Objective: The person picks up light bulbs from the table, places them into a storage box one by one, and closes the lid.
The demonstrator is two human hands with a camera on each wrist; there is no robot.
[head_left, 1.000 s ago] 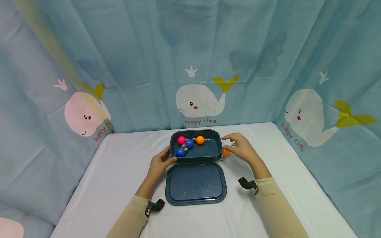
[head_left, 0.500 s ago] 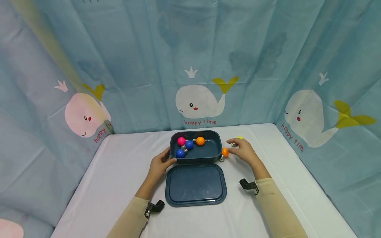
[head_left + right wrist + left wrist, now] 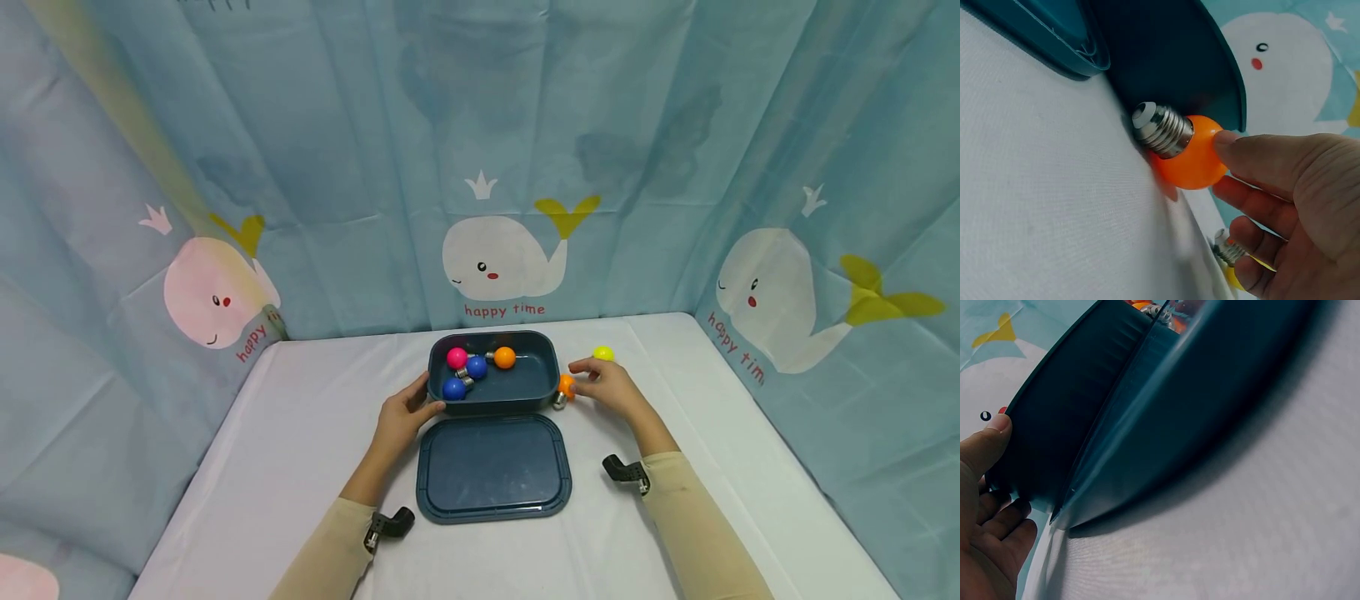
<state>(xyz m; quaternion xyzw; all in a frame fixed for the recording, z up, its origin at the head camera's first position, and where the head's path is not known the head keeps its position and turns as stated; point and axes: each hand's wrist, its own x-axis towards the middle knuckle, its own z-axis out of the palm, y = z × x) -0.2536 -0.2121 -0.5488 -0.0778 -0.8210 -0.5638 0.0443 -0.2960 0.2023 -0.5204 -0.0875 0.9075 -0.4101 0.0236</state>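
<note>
On a white table (image 3: 262, 467), a dark open box (image 3: 528, 387) sits toward the far edge, its lid (image 3: 493, 467) flat on the near side. The left hand (image 3: 399, 417) grips the box's left end, thumb on the rim. The right hand (image 3: 613, 387) seems to pinch an orange bulb (image 3: 1191, 165) just right of the box. A yellow bulb (image 3: 603, 353) lies farther right; inside sit pink (image 3: 457, 358), blue (image 3: 476, 367) and orange bulbs (image 3: 505, 357).

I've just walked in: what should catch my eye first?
Probably the bright colours: a pink bulb, two blue ones and an orange one inside the dark box. Right of it, the right hand touches another orange bulb, with a yellow bulb farther back. Behind, crowned whales decorate the blue curtain.
</note>
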